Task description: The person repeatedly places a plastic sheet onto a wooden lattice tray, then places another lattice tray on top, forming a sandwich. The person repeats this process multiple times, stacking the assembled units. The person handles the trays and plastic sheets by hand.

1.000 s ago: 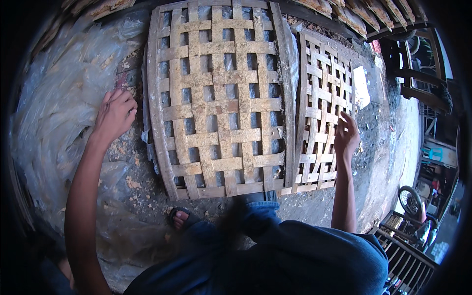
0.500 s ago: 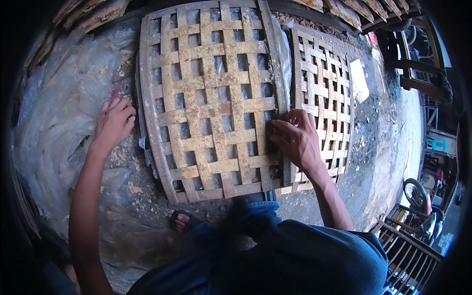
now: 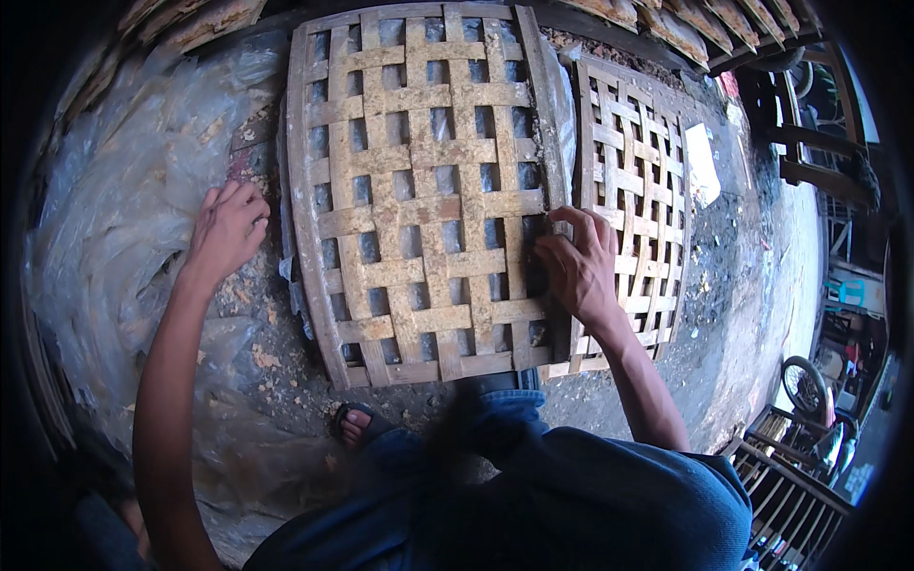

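Observation:
A large woven bamboo tray (image 3: 433, 205) with a wooden frame lies in front of me, its slats crusted with pale residue. Clear plastic shows through its gaps and along its sides. My right hand (image 3: 588, 265) is at the tray's right rim, fingers bent and closed over the frame; the undersides of the fingertips are hidden. Off the tray's left edge, my left hand (image 3: 227, 233) hangs with loosely bent fingers and nothing in it. It is close to crumpled clear plastic sheeting (image 3: 133, 200).
A second woven tray (image 3: 640, 152) lies against the right side. Slatted racks with flat pale pieces (image 3: 671, 29) line the far edge. White paper (image 3: 703, 164) and crumbs lie on the ground. My sandalled foot (image 3: 354, 423) is near the tray. A wheel (image 3: 804, 383) stands at the right.
The trays sit slightly further right in view, along with my left hand. My right hand's fingers have drawn closer together at the tray's rim.

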`<state>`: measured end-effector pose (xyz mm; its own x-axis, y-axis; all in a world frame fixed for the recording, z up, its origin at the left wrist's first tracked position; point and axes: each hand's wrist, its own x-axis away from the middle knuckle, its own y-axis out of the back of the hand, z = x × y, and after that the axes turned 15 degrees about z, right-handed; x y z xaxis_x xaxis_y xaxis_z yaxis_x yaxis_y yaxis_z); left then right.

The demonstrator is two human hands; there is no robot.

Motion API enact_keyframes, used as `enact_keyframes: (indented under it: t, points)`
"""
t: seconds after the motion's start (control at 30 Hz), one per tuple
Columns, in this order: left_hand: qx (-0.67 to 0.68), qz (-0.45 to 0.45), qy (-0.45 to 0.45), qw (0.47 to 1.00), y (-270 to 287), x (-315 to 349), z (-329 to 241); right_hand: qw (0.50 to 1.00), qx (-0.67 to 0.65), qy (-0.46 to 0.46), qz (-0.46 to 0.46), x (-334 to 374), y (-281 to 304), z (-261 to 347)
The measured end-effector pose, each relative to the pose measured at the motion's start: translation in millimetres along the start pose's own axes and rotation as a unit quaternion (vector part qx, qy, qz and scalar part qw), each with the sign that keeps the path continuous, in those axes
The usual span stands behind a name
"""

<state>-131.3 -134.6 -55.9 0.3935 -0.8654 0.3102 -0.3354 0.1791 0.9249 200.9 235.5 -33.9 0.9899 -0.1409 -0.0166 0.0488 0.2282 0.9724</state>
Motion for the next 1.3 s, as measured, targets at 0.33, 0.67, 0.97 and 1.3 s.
enact_keyframes:
  t: [0.33,0.67,0.97,1.3]
  points:
    - [-0.001,0.013,0.003,1.0,-4,4,1,0.915,-0.161,-0.306,-0.208,32,40,-100]
    - [-0.003,0.019,0.011,1.0,-6,-3,3,0.993,-0.054,-0.067,0.085,6,26,30]
    - [0.007,0.03,0.005,1.0,-10,-1,-4,0.997,-0.067,-0.032,0.012,12,-8,19]
    - [0.007,0.01,0.008,1.0,-13,3,4,0.96,-0.156,-0.183,-0.145,-33,42,-80]
